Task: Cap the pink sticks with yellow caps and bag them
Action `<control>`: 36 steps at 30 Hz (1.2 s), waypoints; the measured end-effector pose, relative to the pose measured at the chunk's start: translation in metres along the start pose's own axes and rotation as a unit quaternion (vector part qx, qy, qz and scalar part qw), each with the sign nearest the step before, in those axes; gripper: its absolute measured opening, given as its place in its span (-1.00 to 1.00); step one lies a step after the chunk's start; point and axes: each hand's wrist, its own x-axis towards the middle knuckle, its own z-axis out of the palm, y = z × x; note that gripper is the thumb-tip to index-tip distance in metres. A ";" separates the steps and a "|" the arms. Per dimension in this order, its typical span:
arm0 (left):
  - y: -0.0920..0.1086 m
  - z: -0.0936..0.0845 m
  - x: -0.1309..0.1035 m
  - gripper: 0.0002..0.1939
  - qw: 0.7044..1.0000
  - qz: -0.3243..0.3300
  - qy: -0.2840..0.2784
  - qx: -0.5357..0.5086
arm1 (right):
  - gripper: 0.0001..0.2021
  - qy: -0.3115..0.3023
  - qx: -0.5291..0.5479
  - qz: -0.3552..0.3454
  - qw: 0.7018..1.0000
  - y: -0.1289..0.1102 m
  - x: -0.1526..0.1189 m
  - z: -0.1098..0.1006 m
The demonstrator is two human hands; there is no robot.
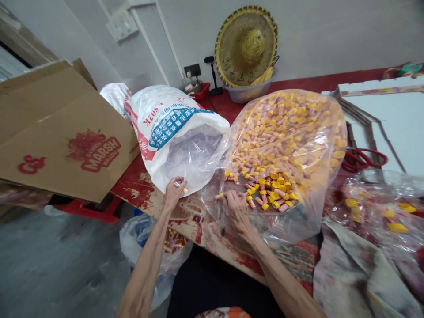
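Note:
My left hand (175, 191) is closed at the mouth of a white printed sack (185, 97), its fingers pinched on a small clear tube (180, 184) with a yellow end. Shiny clear pieces (192, 152) fill the sack's opening. Just right of the sack, my right hand (234, 204) is closed, and between its fingertips is a small pink-patterned tube (219, 196) with a yellow cap. Close to that hand lies a heap of yellow-capped tubes (276, 190) in the mouth of a large clear plastic bag (285, 128), which holds many more.
A cardboard box (59, 132) stands at left. Below the table edge hangs a plastic-lined bin (132, 234) with small pieces inside. Red-handled scissors (364, 159), white trays (391, 123) and a grey cloth (361, 269) lie at right. A straw hat (247, 46) leans on the wall.

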 end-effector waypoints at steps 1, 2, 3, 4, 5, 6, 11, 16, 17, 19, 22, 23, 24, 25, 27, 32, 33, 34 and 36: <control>-0.002 -0.005 -0.011 -0.76 0.999 0.021 -0.015 -0.023 | -0.69 0.015 0.017 0.005 1.000 -0.002 0.001 -0.002; -0.004 -0.009 -0.023 -0.73 0.998 0.042 -0.038 -0.035 | -0.70 0.031 0.034 0.011 0.999 -0.004 0.002 -0.004; -0.005 -0.010 -0.035 -0.72 0.995 0.060 -0.067 -0.033 | -0.69 0.044 0.048 0.018 0.998 -0.005 0.003 -0.005; -0.004 -0.009 -0.047 -0.75 0.992 0.075 -0.098 -0.021 | -0.68 0.051 0.053 0.022 0.997 -0.006 0.003 -0.006; -0.003 -0.006 -0.057 -0.79 0.988 0.088 -0.125 -0.003 | -0.67 0.050 0.047 0.022 0.997 -0.006 0.003 -0.005; -0.001 0.000 -0.066 -0.84 0.985 0.098 -0.143 0.017 | -0.65 0.041 0.033 0.017 0.998 -0.006 0.003 -0.004; 0.013 0.029 -0.087 -0.75 0.986 0.103 -0.109 0.074 | -0.62 -0.003 -0.027 -0.002 1.000 0.001 -0.002 0.004; 0.010 0.030 -0.095 -0.86 0.993 0.085 -0.080 0.024 | -0.73 -0.011 -0.021 0.012 1.000 0.007 -0.002 0.002; 0.008 0.029 -0.096 -0.85 0.995 0.079 -0.061 0.012 | -0.74 -0.027 -0.024 0.009 0.999 0.007 -0.002 0.002; 0.007 0.028 -0.095 -0.81 0.998 0.066 -0.020 -0.004 | -0.73 -0.048 -0.027 0.004 0.998 0.007 -0.002 0.003; 0.007 0.028 -0.083 -0.75 0.998 0.053 0.034 0.009 | -0.73 -0.036 -0.020 0.005 0.999 0.006 -0.002 0.003; 0.008 0.029 -0.078 -0.73 0.998 0.050 0.041 0.026 | -0.73 -0.025 -0.020 0.008 0.999 0.005 -0.002 0.003; 0.008 0.030 -0.072 -0.70 0.997 0.049 0.035 0.047 | -0.72 -0.015 -0.022 0.010 1.000 0.005 -0.002 0.004; 0.009 0.030 -0.067 -0.67 0.996 0.051 0.018 0.068 | -0.71 -0.010 -0.027 0.008 1.000 0.006 -0.002 0.004; 0.009 0.032 -0.057 -0.62 0.992 0.065 -0.033 0.100 | -0.69 -0.014 -0.035 -0.005 0.999 0.006 -0.001 0.005; 0.008 0.036 -0.043 -0.62 0.983 0.091 -0.104 0.121 | -0.70 -0.019 -0.012 -0.008 1.000 0.005 -0.002 0.006; 0.008 0.036 -0.042 -0.59 0.984 0.088 -0.108 0.114 | -0.71 -0.012 -0.010 -0.005 1.000 0.005 -0.002 0.006; 0.007 0.037 -0.042 -0.54 0.985 0.083 -0.110 0.103 | -0.71 -0.007 -0.013 -0.003 1.000 0.005 -0.003 0.006; 0.005 0.037 -0.043 -0.46 0.991 0.067 -0.101 0.065 | -0.69 -0.014 -0.025 -0.006 1.000 0.005 -0.003 0.006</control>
